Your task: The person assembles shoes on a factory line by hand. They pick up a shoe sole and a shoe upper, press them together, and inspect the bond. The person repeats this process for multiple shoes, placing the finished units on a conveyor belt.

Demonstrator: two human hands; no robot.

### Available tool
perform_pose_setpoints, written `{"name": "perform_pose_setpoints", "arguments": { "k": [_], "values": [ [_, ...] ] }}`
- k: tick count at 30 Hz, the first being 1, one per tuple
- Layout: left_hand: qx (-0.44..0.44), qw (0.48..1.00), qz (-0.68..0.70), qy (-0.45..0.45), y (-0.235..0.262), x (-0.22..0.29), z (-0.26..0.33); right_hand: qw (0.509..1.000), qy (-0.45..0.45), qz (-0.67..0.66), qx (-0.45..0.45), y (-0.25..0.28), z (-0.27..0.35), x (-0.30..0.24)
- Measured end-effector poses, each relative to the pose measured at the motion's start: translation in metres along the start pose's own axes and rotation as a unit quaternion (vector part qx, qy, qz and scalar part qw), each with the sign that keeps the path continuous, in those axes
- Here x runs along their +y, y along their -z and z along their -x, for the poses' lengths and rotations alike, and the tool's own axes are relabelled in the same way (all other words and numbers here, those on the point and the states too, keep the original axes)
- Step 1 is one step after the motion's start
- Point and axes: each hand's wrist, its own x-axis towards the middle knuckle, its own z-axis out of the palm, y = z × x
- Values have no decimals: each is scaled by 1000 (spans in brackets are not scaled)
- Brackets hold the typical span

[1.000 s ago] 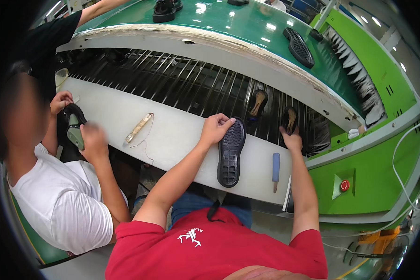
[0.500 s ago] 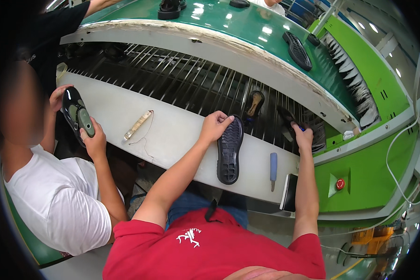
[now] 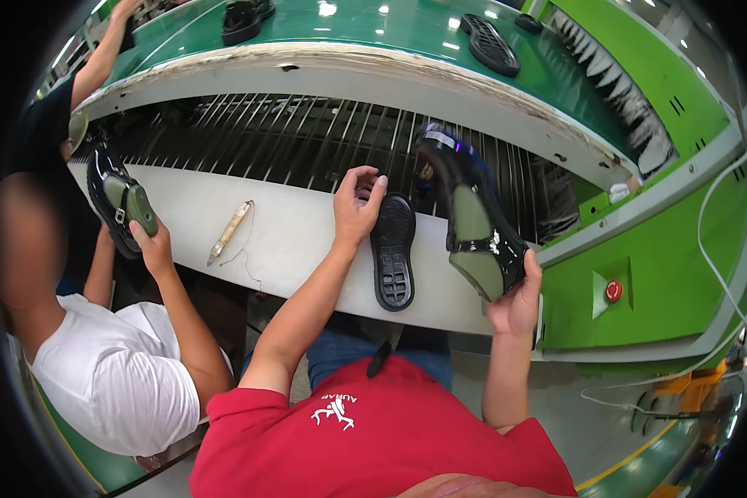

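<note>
Right hand [image 3: 516, 300] is wrapped around the heel end of a glossy black shoe [image 3: 471, 217] on an olive-green last, holding it up off the bench, bottom side facing up, toe pointing away toward the roller rack [image 3: 307, 145]. Left hand [image 3: 355, 207] is loosely curled with the fingers resting on the far end of a black rubber outsole [image 3: 393, 251], which lies tread-up on the white bench [image 3: 290, 241], just left of the shoe. Further left on the bench there's a pale wooden-handled tool [image 3: 230, 231] with a thin cord. On the left a co-worker in a white shirt holds another black shoe [image 3: 118, 199]. 1 more sole [image 3: 490, 46] sits on the far green conveyor.
</note>
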Motion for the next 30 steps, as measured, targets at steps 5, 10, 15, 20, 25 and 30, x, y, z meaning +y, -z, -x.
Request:
{"name": "perform_pose_setpoints", "arguments": {
  "k": [5,10,15,20,25,30],
  "values": [
    [-91,991,9,-101,-12,68,8,983,-47,-175,-34,-23,25,13],
    [-185,922,-109,-323,-31,160,-18,887,-145,-369,-239,-22,29,-1],
    [-258,884,-212,-328,-49,175,-42,862,-146,-429,-226,-35,41,-13],
    [-225,876,-214,-368,-58,179,-59,879,-126,-386,-251,-47,45,-27],
    [-209,866,-223,-396,-61,187,-65,902,-96,-354,-225,-58,46,-32],
    [-202,871,-160,-419,-55,195,-53,900,-69,-321,-286,-51,42,-25]
  ]
}}
